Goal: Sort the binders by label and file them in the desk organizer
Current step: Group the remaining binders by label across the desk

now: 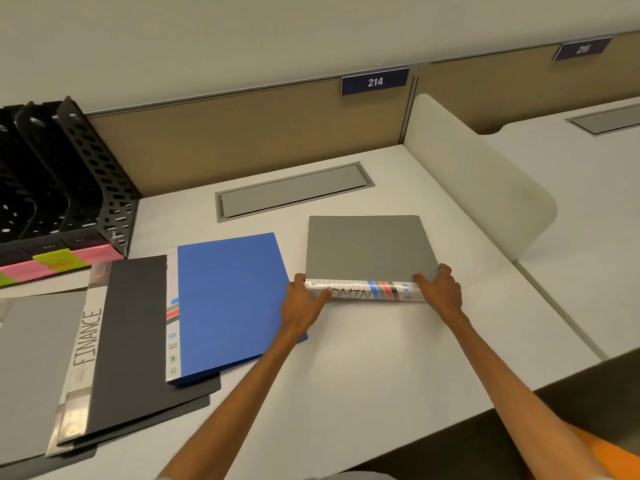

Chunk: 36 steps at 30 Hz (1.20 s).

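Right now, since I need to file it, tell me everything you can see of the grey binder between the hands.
The grey binder lies closed on the desk, plastic-looking cover up, white spine facing the person. The spine reads "DMIN", its start hidden, beside blue, red and black stripes. The left hand and right hand grip the spine's ends.

White desk (381, 375). Toward the right edge, mid-grey binder (370, 249); spine white, with black lettering and slanted blue, red and black stripes. At centre, plain blue binder (228, 299); white spine strip with small blue and red marks. Toward the left edge, charcoal binder (131, 341), silvery white spine lettered in black; beside it, pale grey binder (31, 358). At the far left corner, black organizer (69, 174), slot-pierced pattern; pink and yellow-green notes (93, 252) along its base. Tan partition (242, 140); navy plate (374, 81), white numerals.
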Available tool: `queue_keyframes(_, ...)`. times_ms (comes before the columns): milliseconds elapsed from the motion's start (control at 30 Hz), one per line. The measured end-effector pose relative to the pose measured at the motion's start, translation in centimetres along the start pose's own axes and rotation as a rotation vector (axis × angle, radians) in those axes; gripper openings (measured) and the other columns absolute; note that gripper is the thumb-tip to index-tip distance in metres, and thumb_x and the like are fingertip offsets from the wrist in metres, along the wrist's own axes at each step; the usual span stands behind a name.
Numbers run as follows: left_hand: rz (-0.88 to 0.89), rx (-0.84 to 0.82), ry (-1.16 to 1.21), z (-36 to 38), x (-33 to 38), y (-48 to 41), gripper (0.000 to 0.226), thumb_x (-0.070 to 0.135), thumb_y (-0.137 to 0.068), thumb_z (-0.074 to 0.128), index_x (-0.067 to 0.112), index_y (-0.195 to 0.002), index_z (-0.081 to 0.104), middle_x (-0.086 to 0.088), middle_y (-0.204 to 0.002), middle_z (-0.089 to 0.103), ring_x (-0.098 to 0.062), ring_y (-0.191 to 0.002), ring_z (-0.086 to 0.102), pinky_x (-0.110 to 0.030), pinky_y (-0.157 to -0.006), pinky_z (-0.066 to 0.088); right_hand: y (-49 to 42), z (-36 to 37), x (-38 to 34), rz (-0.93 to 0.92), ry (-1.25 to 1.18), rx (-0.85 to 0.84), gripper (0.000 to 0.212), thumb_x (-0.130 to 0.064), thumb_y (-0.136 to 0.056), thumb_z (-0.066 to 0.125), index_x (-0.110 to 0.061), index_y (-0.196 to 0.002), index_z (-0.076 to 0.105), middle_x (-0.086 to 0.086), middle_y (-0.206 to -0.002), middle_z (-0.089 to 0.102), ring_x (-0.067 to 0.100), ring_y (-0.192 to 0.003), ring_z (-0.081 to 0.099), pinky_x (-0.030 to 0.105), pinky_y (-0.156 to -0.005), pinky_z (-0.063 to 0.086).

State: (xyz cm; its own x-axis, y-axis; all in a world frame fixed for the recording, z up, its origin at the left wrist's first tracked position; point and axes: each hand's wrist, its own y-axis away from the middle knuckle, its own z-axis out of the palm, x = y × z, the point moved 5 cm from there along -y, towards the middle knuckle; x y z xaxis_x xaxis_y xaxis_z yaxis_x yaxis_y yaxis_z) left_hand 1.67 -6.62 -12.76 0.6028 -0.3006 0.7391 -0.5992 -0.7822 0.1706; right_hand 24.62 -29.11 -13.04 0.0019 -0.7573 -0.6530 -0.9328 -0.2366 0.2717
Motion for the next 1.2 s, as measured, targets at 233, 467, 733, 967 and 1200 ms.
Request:
queue_keyframes(233, 0.037, 0.021, 0.629, -1.7, 2.4, -0.3, 0.042, 0.026, -0.086, 0.074, 0.021, -0.116, 0.044, -0.015, -0.110, 0.063, -0.028, -0.087, 0.073, -0.040, -0.071, 0.062, 0.4, 0.6, -0.4, 0.051, -0.087, -0.098, 0.067, -0.046, -0.089, 0.062, -0.006, -0.137, 0.037, 0.016, -0.127, 0.058, 0.035, -0.111, 0.058, 0.034, -0.085, 0.045)
queue_keyframes(467, 0.031, 0.162, 0.843, -5.3, 5.6, -1.3, 0.071, 0.020, -0.080, 0.080, 0.020, -0.129, 0.029, -0.005, -0.108, 0.067, -0.020, -0.088, 0.073, -0.030, -0.069, 0.060, 1.2, 1.4, -3.1, -0.007, -0.154, -0.136, 0.061, -0.061, -0.084, 0.059, -0.007, -0.114, 0.054, 0.009, -0.102, 0.064, 0.025, -0.087, 0.061, 0.030, -0.065, 0.044)
queue_keyframes(733, 0.174, -0.100, 0.861, -4.4, 10.0, -1.3, 0.086, 0.010, -0.079, 0.079, 0.021, -0.149, 0.031, -0.002, -0.117, 0.070, -0.015, -0.107, 0.069, -0.032, -0.082, 0.059, 1.8, 2.3, -6.7, 0.010, -0.307, -0.295, 0.058, -0.068, -0.078, 0.062, -0.010, -0.077, 0.064, 0.008, -0.071, 0.065, 0.021, -0.062, 0.062, 0.026, -0.056, 0.045)
queue_keyframes(967, 0.206, -0.224, 0.834, -1.6, 12.2, -0.5, 0.112, 0.007, -0.073, 0.083, 0.031, -0.155, 0.010, -0.005, -0.143, 0.049, -0.024, -0.124, 0.058, -0.042, -0.097, 0.053, 2.9, 2.7, -8.9, 0.004, -0.409, -0.345, 0.058, -0.072, -0.079, 0.057, -0.016, -0.090, 0.066, 0.006, -0.072, 0.064, 0.021, -0.067, 0.061, 0.026, -0.053, 0.043)
queue_keyframes(1200, 0.084, 0.169, 0.729, -2.7, 14.1, -1.3, 0.078, 0.031, -0.075, 0.083, 0.025, -0.140, 0.039, 0.006, -0.120, 0.059, -0.010, -0.091, 0.066, -0.021, -0.072, 0.057, 3.2, 3.0, -11.1, 0.015, -0.360, -0.374, 0.062, -0.078, -0.072, 0.053, -0.019, -0.084, 0.064, 0.007, -0.074, 0.066, 0.021, -0.066, 0.064, 0.023, -0.048, 0.046)
